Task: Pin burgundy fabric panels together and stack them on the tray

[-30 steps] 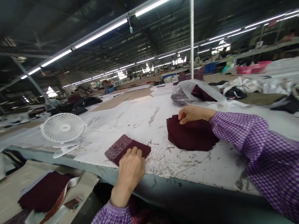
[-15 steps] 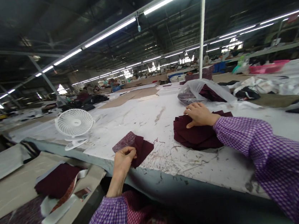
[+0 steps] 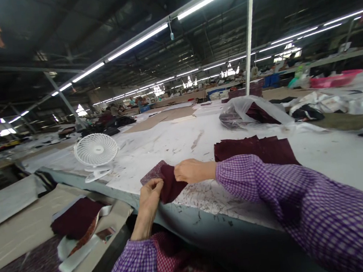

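Note:
My left hand (image 3: 151,196) pinches the near left edge of a small maroon fabric piece (image 3: 171,189) by the table's front edge. A speckled maroon-and-grey fabric piece (image 3: 153,173) lies against it on the left. On the right side of the same maroon piece, my right hand (image 3: 190,170) is closed, its fingertips gripping the cloth. Farther right, a fanned stack of maroon fabric pieces (image 3: 254,146) rests on the white-covered table (image 3: 178,138), partly hidden behind my right sleeve.
A small white fan (image 3: 95,150) stands on the table to the left. Behind the stack sits a clear plastic bag (image 3: 240,107) with maroon cloth inside. Fabric scraps (image 3: 79,219) lie on a lower surface at left. A pink basin (image 3: 335,79) is at far right.
My right hand has left the maroon stack and moved left to the fabric piece at my left hand. The stack now lies uncovered and more spread out. My left hand keeps its pinch.

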The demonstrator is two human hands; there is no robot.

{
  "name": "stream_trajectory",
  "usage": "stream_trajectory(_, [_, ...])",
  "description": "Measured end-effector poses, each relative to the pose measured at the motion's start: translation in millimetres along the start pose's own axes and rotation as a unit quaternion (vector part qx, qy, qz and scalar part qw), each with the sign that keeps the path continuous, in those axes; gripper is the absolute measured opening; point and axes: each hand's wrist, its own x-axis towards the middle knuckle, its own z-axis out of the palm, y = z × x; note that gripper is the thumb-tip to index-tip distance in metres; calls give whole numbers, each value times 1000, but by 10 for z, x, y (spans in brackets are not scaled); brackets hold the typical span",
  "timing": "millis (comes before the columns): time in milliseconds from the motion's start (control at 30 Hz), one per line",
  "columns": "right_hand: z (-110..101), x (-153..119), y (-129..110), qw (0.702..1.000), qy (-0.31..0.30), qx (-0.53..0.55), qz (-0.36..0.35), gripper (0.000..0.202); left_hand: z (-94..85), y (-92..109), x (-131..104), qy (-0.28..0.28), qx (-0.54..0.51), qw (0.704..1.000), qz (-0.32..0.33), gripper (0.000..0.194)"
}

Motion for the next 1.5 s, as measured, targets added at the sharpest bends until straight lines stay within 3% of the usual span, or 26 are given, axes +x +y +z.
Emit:
stream_trajectory(67, [124, 129, -66, 1000, 4, -17, 4, 27, -160, 121, 39, 53, -123, 991, -12, 8])
stream_trajectory(167, [197, 183, -87, 999, 3, -28, 26, 29, -561, 371, 123, 195, -294, 936, 15, 14])
stream_trajectory(267, [195, 186, -60, 999, -6, -10, 38, 28, -921, 554, 127, 257, -317, 910, 72, 23])
stream_trajectory(333, [183, 185, -25, 999, -13, 31, 41, 27, -998, 582, 47, 262, -300, 913, 93, 21])
stream_trajectory(400, [159, 164, 18, 995, -21, 86, 43, 28, -923, 537, -82, 236, -244, 934, 106, 12])
stream_trajectory(467, [114, 99, 60, 980, -13, 187, 63, 32, -737, 451, -226, 175, -130, 970, 111, 9])
stream_trajectory(533, [48, -19, 86, 928, -13, 355, 112, 48, -494, 358, -363, 97, 2, 989, 114, 14])
stream_trajectory(633, [-61, -261, 86, 797, -57, 574, 182, 78, -125, 251, -552, -39, 144, 974, 171, 12])
stream_trajectory(667, [-89, -343, 77, 767, -72, 608, 193, 82, -17, 226, -615, -80, 175, 962, 193, 11])
stream_trajectory(733, [-119, -484, 55, 750, -82, 623, 206, 84, 155, 194, -738, -162, 231, 933, 222, 9])
stream_trajectory(900, [-61, -648, 33, 792, -46, 571, 211, 80, 272, 194, -880, -285, 303, 876, 244, 12])
stream_trajectory(967, [-26, -672, 47, 806, -29, 550, 216, 70, 240, 208, -808, -262, 287, 888, 244, 14])
stream_trajectory(1067, [7, -717, 76, 817, -11, 531, 224, 64, 238, 219, -582, -136, 287, 916, 246, 21])
stream_trajectory(1133, [17, -752, 94, 824, 1, 520, 226, 65, 309, 213, -407, -81, 326, 912, 235, 28])
stream_trajectory(1200, [16, -779, 107, 838, 5, 494, 231, 69, 433, 197, -262, -74, 362, 908, 199, 29])
stream_trajectory(1300, [-22, -804, 126, 892, 5, 383, 239, 74, 637, 156, -147, -91, 394, 901, 156, 23])
stream_trajectory(1400, [-97, -830, 151, 943, 15, 244, 225, 65, 764, 90, -139, -112, 442, 867, 202, 19])
stream_trajectory(1500, [-157, -857, 177, 959, 24, 180, 216, 46, 790, 19, -163, -138, 474, 834, 247, 24])
